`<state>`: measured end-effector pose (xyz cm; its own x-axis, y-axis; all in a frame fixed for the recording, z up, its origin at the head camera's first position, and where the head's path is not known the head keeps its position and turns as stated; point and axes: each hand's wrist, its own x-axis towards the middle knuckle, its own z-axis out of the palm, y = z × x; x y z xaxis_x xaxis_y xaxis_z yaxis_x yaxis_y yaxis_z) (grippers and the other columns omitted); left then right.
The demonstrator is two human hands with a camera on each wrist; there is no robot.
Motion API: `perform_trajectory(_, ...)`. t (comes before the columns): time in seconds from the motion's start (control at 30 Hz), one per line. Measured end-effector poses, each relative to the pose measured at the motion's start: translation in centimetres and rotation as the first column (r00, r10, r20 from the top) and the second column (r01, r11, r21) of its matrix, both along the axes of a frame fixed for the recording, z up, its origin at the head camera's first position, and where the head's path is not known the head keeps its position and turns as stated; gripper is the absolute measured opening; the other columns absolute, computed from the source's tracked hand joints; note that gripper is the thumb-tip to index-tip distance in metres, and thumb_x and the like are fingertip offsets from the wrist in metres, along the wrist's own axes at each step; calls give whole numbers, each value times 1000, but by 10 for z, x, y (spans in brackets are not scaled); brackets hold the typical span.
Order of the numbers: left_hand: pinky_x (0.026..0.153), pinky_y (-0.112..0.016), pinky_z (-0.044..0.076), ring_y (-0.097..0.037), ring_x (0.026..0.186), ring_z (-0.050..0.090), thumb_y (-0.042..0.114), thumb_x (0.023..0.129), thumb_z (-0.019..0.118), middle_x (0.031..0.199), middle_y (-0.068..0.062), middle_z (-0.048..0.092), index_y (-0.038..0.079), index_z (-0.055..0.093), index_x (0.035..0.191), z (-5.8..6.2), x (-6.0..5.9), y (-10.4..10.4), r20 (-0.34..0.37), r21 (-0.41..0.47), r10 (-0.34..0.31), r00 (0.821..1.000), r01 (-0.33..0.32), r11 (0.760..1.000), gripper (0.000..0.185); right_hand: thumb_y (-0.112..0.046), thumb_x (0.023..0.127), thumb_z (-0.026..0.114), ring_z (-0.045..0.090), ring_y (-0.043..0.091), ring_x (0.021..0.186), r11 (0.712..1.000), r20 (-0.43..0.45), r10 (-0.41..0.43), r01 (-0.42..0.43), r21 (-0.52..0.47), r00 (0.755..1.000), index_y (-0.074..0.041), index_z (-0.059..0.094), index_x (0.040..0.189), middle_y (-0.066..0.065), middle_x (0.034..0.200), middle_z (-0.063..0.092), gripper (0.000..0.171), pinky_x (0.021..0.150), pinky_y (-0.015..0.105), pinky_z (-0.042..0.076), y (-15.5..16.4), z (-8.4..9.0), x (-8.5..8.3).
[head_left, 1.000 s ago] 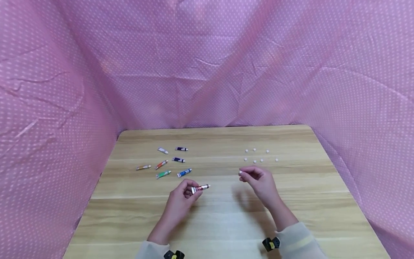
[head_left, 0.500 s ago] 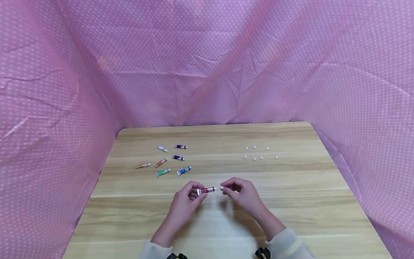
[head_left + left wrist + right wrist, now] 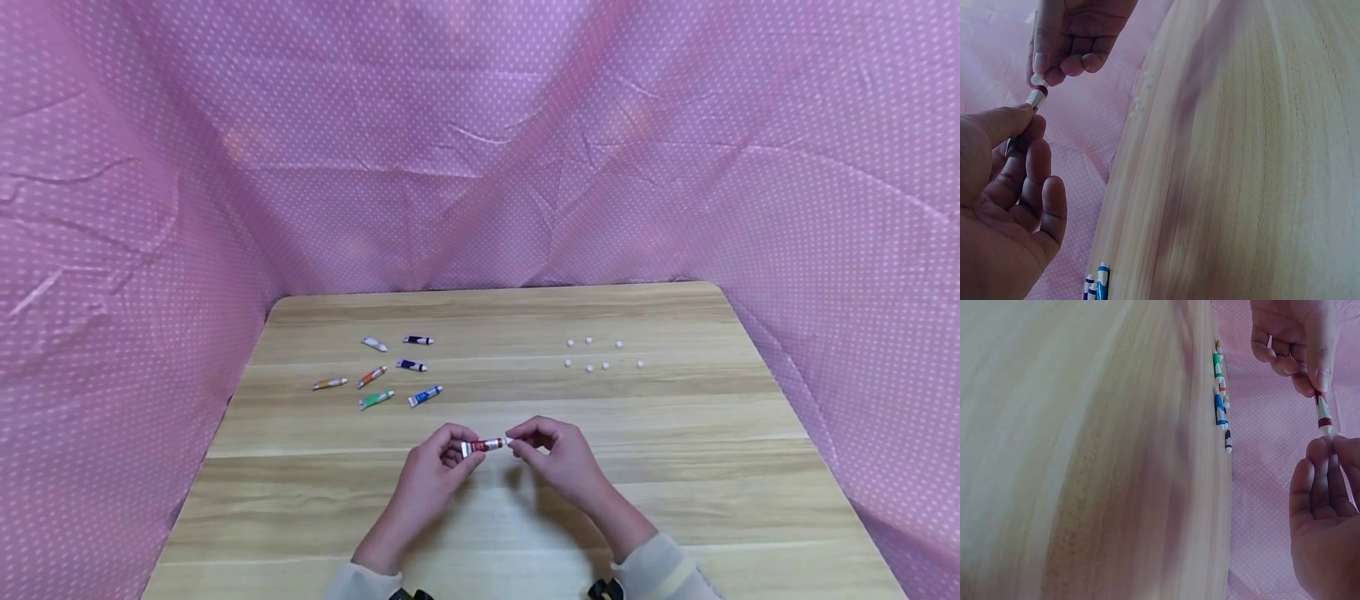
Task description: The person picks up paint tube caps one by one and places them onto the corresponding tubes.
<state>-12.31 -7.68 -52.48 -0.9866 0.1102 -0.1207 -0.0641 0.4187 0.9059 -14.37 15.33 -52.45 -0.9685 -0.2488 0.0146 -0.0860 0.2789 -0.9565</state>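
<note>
The left hand [image 3: 431, 471] grips a slim dark-red-and-white paint tube [image 3: 486, 446] above the pale wood-grain bench [image 3: 480, 550]. The right hand [image 3: 564, 462] pinches a small round white cap [image 3: 1037, 79] at the tube's tip. Farther back, seven multicoloured tubes [image 3: 371, 377] lie left; seven white caps [image 3: 589, 368] lie right.

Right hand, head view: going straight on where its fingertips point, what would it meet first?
Likely the small red-and-white tube held in the left hand; its tip lies right at the fingers of the right hand, contact unclear.
</note>
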Motion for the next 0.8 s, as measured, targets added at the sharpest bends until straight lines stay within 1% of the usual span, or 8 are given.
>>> perform_trajectory(0.1, 76, -21, 58, -11, 87, 67, 21, 98, 81, 100, -1, 76, 19, 71, 115, 1, 1, 0, 7, 6, -1, 1000, 1, 1000, 19, -7, 96, 80, 71, 6, 83, 1000, 6, -8, 8, 16, 1000, -7, 80, 108, 10, 101, 82, 11, 73, 22, 57, -1, -1, -1)
perform_trajectory(0.2, 76, -21, 58, -11, 86, 67, 21, 98, 81, 99, 0, 76, 18, 71, 114, 2, 1, -1, -2, 7, -3, 1000, 3, 1000, 19, -7, 96, 81, 70, 6, 84, 999, 23, -6, 6, 33, 1000, -9, 80, 107, 8, 102, 82, 11, 75, 23, 57, -1, -3, -2)
perform_trajectory(0.37, 75, -22, 58, -13, 85, 67, 21, 97, 82, 97, 3, 76, 19, 72, 113, 2, -1, -2, 5, 5, -9, 1000, 9, 1000, 18, -6, 96, 81, 71, 7, 84, 1000, 35, 1, -2, 25, 999, -11, 81, 106, 8, 101, 82, 11, 74, 24, 57, -3, -4, -2)
perform_trajectory(0.47, 75, -22, 58, -14, 86, 67, 22, 97, 82, 97, 4, 75, 21, 73, 112, 3, -2, -2, 26, 4, -15, 1000, 15, 1000, 18, -6, 96, 81, 71, 8, 83, 1000, 46, -3, 2, 17, 999, -11, 81, 107, 8, 101, 82, 12, 73, 23, 56, -4, -4, -2)
perform_trajectory(0.53, 75, -22, 59, -14, 87, 67, 22, 97, 82, 98, 5, 75, 22, 73, 113, 3, -3, -3, 30, 0, -18, 999, 18, 1000, 18, -7, 96, 81, 72, 10, 83, 1000, 59, -3, 3, 15, 998, -11, 81, 107, 10, 101, 82, 12, 73, 22, 55, -5, -4, -2)
perform_trajectory(0.67, 75, -22, 58, -15, 88, 67, 23, 97, 82, 98, 4, 75, 22, 73, 113, 3, -4, -4, 32, -4, -9, 999, 10, 1000, 19, -11, 96, 81, 75, 17, 84, 1000, 99, 0, 1, -7, 995, -9, 81, 108, 18, 102, 81, 12, 72, 20, 55, -7, -4, -2)
perform_trajectory(0.73, 75, -22, 58, -15, 89, 67, 25, 97, 83, 99, 4, 75, 22, 73, 114, 3, -5, -4, 32, -3, 1, 999, -1, 1000, 20, -13, 97, 81, 77, 19, 85, 1000, 111, 1, 1, -21, 994, -7, 81, 108, 21, 102, 81, 12, 73, 20, 57, -8, -5, -2)
perform_trajectory(0.8, 76, -22, 58, -15, 90, 68, 26, 97, 83, 100, 3, 75, 22, 73, 114, 3, -5, -4, 32, -2, 10, 999, -10, 1000, 20, -14, 97, 81, 77, 19, 85, 999, 119, 2, 3, -41, 993, -5, 80, 108, 20, 102, 81, 14, 75, 21, 60, -9, -6, -2)
